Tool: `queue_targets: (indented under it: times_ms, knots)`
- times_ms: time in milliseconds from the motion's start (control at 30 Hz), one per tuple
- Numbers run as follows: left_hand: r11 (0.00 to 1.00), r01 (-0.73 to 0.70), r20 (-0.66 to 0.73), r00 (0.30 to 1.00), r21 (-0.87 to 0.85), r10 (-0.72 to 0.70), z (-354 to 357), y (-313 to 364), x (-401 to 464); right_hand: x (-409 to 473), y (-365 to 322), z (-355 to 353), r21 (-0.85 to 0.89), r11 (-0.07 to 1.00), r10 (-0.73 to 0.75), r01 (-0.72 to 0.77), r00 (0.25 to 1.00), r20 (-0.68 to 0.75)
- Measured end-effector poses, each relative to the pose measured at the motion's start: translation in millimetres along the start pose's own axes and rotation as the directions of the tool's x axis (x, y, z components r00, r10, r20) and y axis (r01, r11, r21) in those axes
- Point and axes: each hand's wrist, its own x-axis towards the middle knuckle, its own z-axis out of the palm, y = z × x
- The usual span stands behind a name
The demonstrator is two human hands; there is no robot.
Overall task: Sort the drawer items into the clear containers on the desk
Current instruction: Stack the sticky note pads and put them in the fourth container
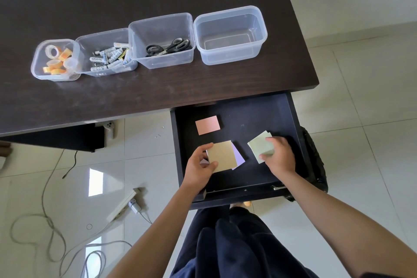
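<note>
Sticky-note pads are what remain in the open drawer [291, 124], and you have both hands down among them. Your left hand [200, 165] pinches the tan pad [222, 156] by its near-left corner, thumb on top and fingers curled under its edge, so that grip is closed on the pad; a purple pad [238, 155] shows from beneath it on the right side, which suggests you are gathering a stack. Your right hand [279, 156] curls over the pale green pads [259, 144], fingers closed on their near edge; two offset green sheets or pads seem to lie there, though I cannot tell the exact number. One pink pad [207, 125] lies apart toward the back of the drawer, touched by neither hand. On the worktop [158, 97] four clear containers stand in a row: the leftmost container [40, 74] holds tape rolls [57, 61], several, the second container [85, 40] holds batteries [110, 58], the third container [162, 22] holds two pairs of scissors [168, 47], and the rightmost container [230, 13] holds nothing, so it is likely meant for the pads.
</note>
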Motion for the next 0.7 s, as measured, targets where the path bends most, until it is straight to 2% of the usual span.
queue_targets:
  times_ms: [100,167,300,433,600,700]
  knots:
    - [1.000,-0.007,0.007,1.000,0.008,0.007,2,0,-1,-1,-3,-2,-0.099,0.995,-0.031,0.028,0.999,-0.036]
    - [1.000,-0.012,0.006,1.000,0.021,0.012,4,1,-1,-1,-4,-3,-0.080,0.996,-0.033,0.031,0.999,-0.035]
    - [0.999,-0.019,0.001,1.000,0.045,0.019,5,2,-2,-2,-5,-8,0.144,0.988,-0.059,0.058,0.998,0.006]
    - [0.998,-0.028,0.005,1.000,0.048,0.028,5,4,-4,-6,-15,-24,0.316,0.949,-0.033,0.011,0.997,0.063]
    - [0.998,-0.053,-0.008,0.999,0.039,0.053,6,9,-4,-21,-36,-54,0.482,0.874,-0.061,0.063,0.998,-0.019]
    - [0.998,-0.055,-0.005,0.998,0.002,0.055,5,13,-7,-33,-51,-71,0.591,0.803,-0.092,0.077,0.996,-0.006]
